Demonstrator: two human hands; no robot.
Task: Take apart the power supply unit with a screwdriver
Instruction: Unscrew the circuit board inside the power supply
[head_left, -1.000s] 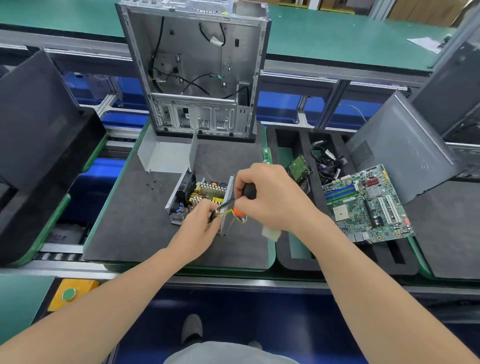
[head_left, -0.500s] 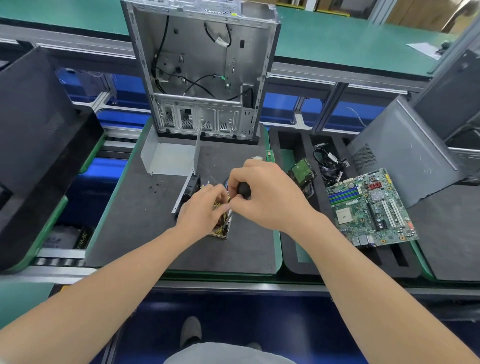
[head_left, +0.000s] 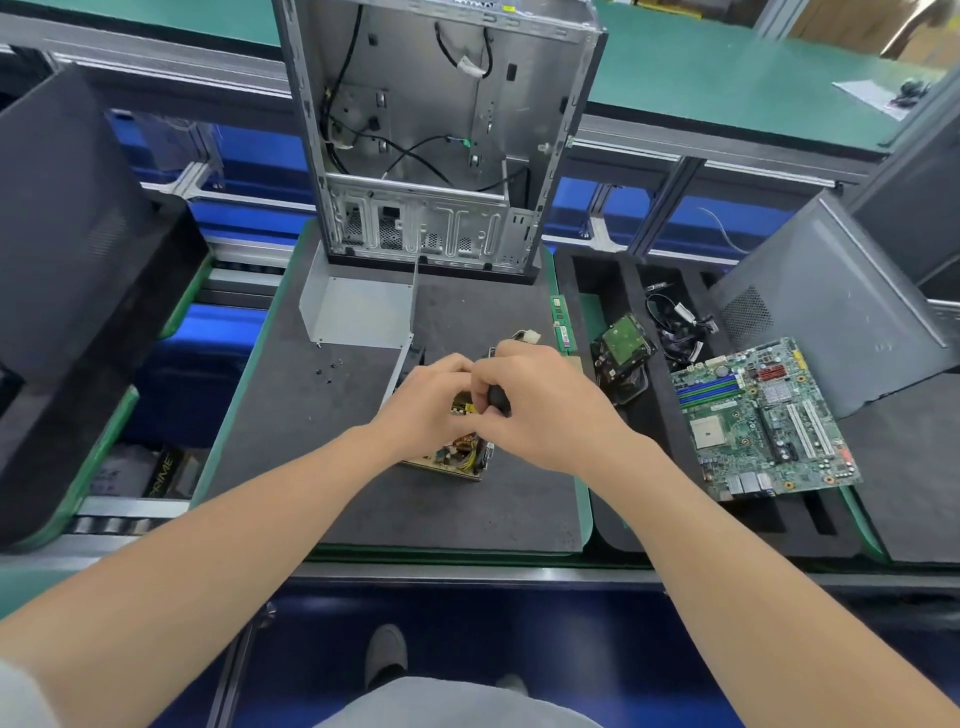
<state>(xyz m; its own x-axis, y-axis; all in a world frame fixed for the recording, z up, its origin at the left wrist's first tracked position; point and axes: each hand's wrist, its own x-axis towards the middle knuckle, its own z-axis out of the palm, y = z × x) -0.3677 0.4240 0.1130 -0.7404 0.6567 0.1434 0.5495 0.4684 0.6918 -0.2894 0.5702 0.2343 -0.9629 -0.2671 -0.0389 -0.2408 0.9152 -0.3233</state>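
Your left hand (head_left: 426, 402) has slid up onto the open grey-metal power supply unit (head_left: 452, 460) on the dark foam counter (head_left: 363, 493), fingers (head_left: 449, 371) curled round it. Your right hand (head_left: 545, 410) grips the black-handled screwdriver (head_left: 498, 400), likely for another screw.

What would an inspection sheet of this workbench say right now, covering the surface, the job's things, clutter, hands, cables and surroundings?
Surface: dark foam mat, green-edged.
Job's things: power supply unit open, circuit board exposed; screwdriver over it; grey cover set aside behind.
Clutter: loose screws on the mat; memory stick at its right edge.
Hands: left hand holds the unit; right hand grips the screwdriver.
Cables: black wires inside the computer case; a cable bundle in the tray.
Surroundings: motherboard, hard drive, side panel to the right.
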